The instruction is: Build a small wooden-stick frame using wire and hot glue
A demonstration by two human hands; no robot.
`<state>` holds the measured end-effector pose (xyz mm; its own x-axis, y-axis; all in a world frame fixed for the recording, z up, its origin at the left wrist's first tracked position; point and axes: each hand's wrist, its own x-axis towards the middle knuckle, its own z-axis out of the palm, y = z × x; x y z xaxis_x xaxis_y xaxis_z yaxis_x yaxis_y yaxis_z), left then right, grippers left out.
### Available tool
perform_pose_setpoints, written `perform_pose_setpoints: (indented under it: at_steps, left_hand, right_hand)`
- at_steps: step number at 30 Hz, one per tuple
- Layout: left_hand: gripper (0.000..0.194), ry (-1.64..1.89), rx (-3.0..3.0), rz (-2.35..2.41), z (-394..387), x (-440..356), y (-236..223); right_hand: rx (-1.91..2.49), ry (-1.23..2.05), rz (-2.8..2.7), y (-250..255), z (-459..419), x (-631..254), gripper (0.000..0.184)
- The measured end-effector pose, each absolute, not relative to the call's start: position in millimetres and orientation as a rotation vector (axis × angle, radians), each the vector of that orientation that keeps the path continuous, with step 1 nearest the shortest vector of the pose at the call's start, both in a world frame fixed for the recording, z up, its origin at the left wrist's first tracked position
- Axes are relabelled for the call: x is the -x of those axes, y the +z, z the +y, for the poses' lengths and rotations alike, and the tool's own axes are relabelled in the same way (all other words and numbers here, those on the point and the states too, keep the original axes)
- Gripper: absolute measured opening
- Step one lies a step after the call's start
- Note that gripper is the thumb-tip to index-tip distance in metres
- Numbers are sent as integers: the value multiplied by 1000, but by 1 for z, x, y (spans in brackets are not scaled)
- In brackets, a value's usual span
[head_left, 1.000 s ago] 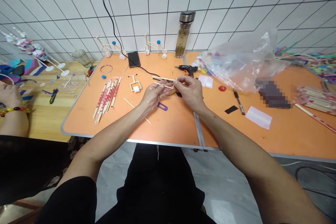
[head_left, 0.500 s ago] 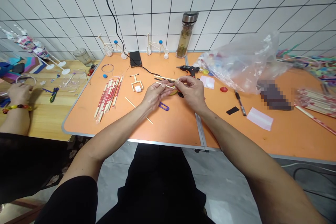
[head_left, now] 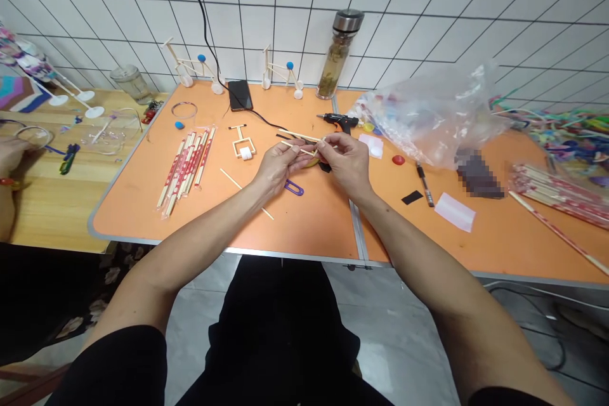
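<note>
Two thin wooden sticks lie between my hands over the middle of the table. My left hand (head_left: 277, 168) is closed, pinching the lower wooden stick (head_left: 295, 148). My right hand (head_left: 346, 162) pinches the right ends of the sticks, where the upper wooden stick (head_left: 297, 134) meets its fingertips. Whether the sticks are joined there is hidden by the fingers. Just below my hands lies a purple oblong clip-like piece (head_left: 294, 188). To the left rest a small square stick frame (head_left: 244, 147) with a white roll on it and a loose thin stick (head_left: 231, 179).
Packed chopsticks (head_left: 185, 168) lie at the left. Behind my hands are a glue gun (head_left: 339, 120), a phone (head_left: 240, 96), a glass bottle (head_left: 333, 63) and two stick models (head_left: 281, 73). A plastic bag (head_left: 428, 120) and a pen (head_left: 425, 184) are rightward. Another person's hand (head_left: 12, 155) is far left.
The view has shifted slightly, so the tabletop things sit a little farther left. My hands keep nearly the same hold on the sticks. The other person's hand has moved toward the left edge.
</note>
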<state>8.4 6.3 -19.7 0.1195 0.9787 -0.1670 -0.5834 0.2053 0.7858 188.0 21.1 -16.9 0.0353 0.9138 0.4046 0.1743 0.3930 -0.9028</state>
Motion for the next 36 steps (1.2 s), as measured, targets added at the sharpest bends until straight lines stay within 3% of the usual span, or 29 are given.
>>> perform_pose_setpoints:
  at_steps: [20,31,36]
  left_hand:
    - [7,1241,-620,800,1,-11,-18]
    - [9,1222,-672,797,-1,-11,-26]
    - [7,1215,-668,830,-2,-12,-25]
  right_hand:
    - [1066,760,-1446,-20,19,-191,31]
    - [1102,807,-1453,-14,13,-195,20]
    - [1113,763,-1493,-12,13,-197,26]
